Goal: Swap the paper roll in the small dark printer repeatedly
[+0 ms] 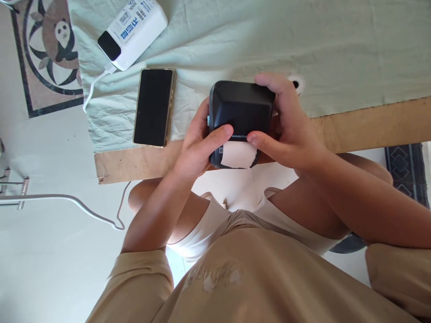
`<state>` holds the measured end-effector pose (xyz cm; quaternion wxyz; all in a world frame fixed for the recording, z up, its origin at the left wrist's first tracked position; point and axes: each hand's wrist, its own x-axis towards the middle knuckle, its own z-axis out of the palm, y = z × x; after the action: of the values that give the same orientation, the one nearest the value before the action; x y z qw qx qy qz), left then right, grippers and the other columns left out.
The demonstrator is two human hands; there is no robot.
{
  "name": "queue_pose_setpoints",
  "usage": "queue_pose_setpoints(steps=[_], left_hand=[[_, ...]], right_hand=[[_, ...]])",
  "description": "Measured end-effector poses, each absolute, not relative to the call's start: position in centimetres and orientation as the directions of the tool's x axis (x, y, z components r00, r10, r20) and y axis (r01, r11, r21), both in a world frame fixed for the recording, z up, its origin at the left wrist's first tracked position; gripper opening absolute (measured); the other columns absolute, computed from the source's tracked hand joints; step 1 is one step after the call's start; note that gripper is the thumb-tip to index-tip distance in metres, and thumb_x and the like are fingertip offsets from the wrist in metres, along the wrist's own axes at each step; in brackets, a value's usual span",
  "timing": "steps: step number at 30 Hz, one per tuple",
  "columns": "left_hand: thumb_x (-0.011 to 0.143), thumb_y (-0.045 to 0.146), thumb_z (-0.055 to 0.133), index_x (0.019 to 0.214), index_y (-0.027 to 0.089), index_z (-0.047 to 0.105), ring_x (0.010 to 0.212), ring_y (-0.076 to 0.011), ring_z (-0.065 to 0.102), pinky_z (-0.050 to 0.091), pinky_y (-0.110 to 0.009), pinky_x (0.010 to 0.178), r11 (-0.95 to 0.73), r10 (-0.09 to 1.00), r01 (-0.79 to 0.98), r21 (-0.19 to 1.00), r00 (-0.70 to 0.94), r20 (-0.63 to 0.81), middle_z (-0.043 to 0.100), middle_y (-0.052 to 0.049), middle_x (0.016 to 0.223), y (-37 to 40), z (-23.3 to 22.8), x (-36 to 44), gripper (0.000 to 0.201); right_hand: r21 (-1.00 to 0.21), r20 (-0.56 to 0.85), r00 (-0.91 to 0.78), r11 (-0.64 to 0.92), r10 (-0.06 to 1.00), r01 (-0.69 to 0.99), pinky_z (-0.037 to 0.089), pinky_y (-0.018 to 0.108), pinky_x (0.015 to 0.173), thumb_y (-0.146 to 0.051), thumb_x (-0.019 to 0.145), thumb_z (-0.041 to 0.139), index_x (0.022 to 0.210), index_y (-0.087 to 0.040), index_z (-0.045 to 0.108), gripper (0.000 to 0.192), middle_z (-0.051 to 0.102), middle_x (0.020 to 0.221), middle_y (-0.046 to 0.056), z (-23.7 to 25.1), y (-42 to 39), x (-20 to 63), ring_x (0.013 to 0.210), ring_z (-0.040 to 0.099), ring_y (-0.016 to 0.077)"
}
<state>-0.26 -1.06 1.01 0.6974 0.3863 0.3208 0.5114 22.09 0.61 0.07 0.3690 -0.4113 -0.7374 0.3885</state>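
While I stood there watching, the person had a small dark printer (240, 110) held up in both hands, just above the near edge of the surface (370, 125) and over their lap. The left hand (195, 150) wrapped the left side, its grip pressed against the casing with the thumb lying across the front by the slot. The right hand (289, 130) cupped the right side and top, fingers curled over the far edge, thumb tip pushed against the front right next to the label (237, 155).

That label was a pale strip poking out of the slot at the bottom front, and its free edge looked ragged, like it had been torn rather than cut clean. So, going by that, I'd say the printer already had paper in it and some had fed out, and what was left was pulling or tearing that bit off properly. Neither thumb was actually pinching the label, they were only resting beside it. Couldn't tell if the thing was switched on, no lights that I could make out.

Over on the cloth (269, 40) covering the surface, a phone (154, 107) lay face up with a black screen, just left of the printer and not touching it. Beyond that sat a white power bank (133, 31) with a cable (96, 87) running off the edge. Nobody was touching any of those.
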Motion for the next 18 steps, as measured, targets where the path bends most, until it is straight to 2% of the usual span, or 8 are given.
queue_pose_setpoints(steps=[3, 5, 8, 10, 13, 16, 18], left_hand=[[0.103, 0.057, 0.078, 0.119, 0.030, 0.083, 0.118, -0.0310, 0.082, 0.066, -0.036, 0.087, 0.159, 0.977, -0.467, 0.870, 0.201, -0.071, 0.084, -0.005, 0.113, -0.9, 1.1, 0.3, 0.032], [0.093, 0.069, 0.078, 0.112, 0.030, 0.083, 0.138, -0.0419, 0.077, 0.067, -0.044, 0.099, 0.191, 0.976, -0.460, 0.867, 0.184, -0.118, 0.085, -0.008, 0.111, -0.5, 0.9, 0.4, 0.044], [0.084, 0.074, 0.078, 0.109, 0.034, 0.082, 0.153, -0.0475, 0.069, 0.066, -0.051, 0.107, 0.267, 0.962, -0.457, 0.848, 0.172, -0.211, 0.086, -0.010, 0.104, 0.3, 0.5, 0.3, 0.047], [0.084, 0.069, 0.077, 0.105, 0.036, 0.081, 0.154, -0.0469, 0.068, 0.065, -0.052, 0.107, 0.289, 0.957, -0.450, 0.845, 0.159, -0.243, 0.085, -0.009, 0.099, 0.5, 0.5, 0.2, 0.039], [0.087, 0.065, 0.080, 0.100, 0.035, 0.079, 0.150, -0.0458, 0.071, 0.067, -0.051, 0.107, 0.283, 0.959, -0.417, 0.864, 0.152, -0.241, 0.085, -0.008, 0.097, 0.3, 0.7, 0.0, 0.033], [0.092, 0.067, 0.079, 0.103, 0.032, 0.076, 0.150, -0.0454, 0.072, 0.067, -0.051, 0.108, 0.265, 0.964, -0.411, 0.872, 0.139, -0.228, 0.086, -0.008, 0.107, -0.1, 0.9, 0.0, 0.037], [0.098, 0.069, 0.076, 0.105, 0.032, 0.076, 0.151, -0.0451, 0.071, 0.068, -0.050, 0.107, 0.250, 0.968, -0.429, 0.868, 0.130, -0.215, 0.087, -0.009, 0.115, -0.2, 0.8, 0.1, 0.038]], right_hand=[[-0.748, 0.374, -0.343, 0.499, 0.861, 0.437, 0.073, 0.056, 0.105, -0.063, 0.104, 0.071, 0.163, -0.031, 0.053, 0.070, 0.063, 0.170, 0.017, 0.3, 0.3, 22.1, 0.148, 0.069, 0.0392], [-0.628, 0.507, -0.333, 0.605, 0.795, 0.489, 0.072, 0.060, 0.109, -0.057, 0.106, 0.069, 0.155, -0.031, 0.058, 0.057, 0.065, 0.167, 0.018, 0.4, 0.2, 22.1, 0.146, 0.070, 0.0390], [-0.495, 0.647, -0.350, 0.723, 0.677, 0.483, 0.072, 0.061, 0.106, -0.045, 0.106, 0.067, 0.150, -0.033, 0.060, 0.046, 0.072, 0.153, 0.015, 0.4, 0.4, 22.3, 0.137, 0.074, 0.0357], [-0.486, 0.676, -0.344, 0.745, 0.652, 0.458, 0.072, 0.061, 0.106, -0.043, 0.104, 0.069, 0.148, -0.033, 0.061, 0.045, 0.073, 0.145, 0.014, 0.3, 0.5, 22.4, 0.137, 0.073, 0.0364], [-0.552, 0.627, -0.324, 0.698, 0.709, 0.456, 0.071, 0.063, 0.106, -0.041, 0.103, 0.070, 0.145, -0.034, 0.064, 0.043, 0.071, 0.144, 0.014, 0.4, 0.3, 22.4, 0.137, 0.073, 0.0384], [-0.578, 0.588, -0.321, 0.664, 0.742, 0.475, 0.075, 0.052, 0.083, -0.043, 0.107, 0.067, 0.143, -0.034, 0.064, 0.038, 0.069, 0.147, 0.015, 0.9, 0.0, 22.4, 0.128, 0.076, 0.0355], [-0.581, 0.581, -0.332, 0.664, 0.743, 0.470, 0.072, 0.043, 0.070, -0.045, 0.109, 0.067, 0.143, -0.033, 0.063, 0.036, 0.068, 0.148, 0.016, 1.1, -0.2, 22.4, 0.122, 0.076, 0.0323]])
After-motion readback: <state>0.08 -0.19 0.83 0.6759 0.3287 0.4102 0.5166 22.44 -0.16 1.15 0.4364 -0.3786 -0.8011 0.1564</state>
